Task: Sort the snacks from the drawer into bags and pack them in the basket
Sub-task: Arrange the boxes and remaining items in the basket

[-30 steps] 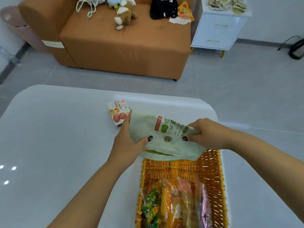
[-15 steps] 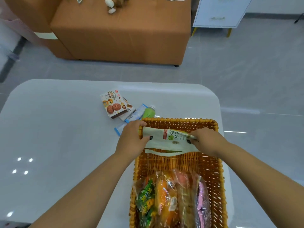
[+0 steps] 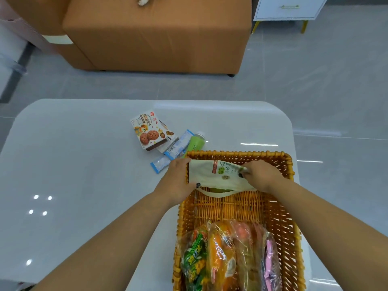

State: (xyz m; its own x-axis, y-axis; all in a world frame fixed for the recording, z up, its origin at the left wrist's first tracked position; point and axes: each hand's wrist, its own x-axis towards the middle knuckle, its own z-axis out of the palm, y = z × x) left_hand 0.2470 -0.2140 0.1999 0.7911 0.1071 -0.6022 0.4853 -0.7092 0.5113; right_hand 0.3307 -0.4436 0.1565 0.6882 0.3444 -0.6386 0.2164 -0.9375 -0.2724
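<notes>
A cloth bag is gripped tight at both ends by left hand and right hand, over the basket's far end.

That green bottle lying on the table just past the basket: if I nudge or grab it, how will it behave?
The green bottle lies on its side on the glossy table, so a nudge would probably roll it. It rests against the blue wrappers and the basket, which may stop it. It looks rigid, so it likely will not flop.
</notes>
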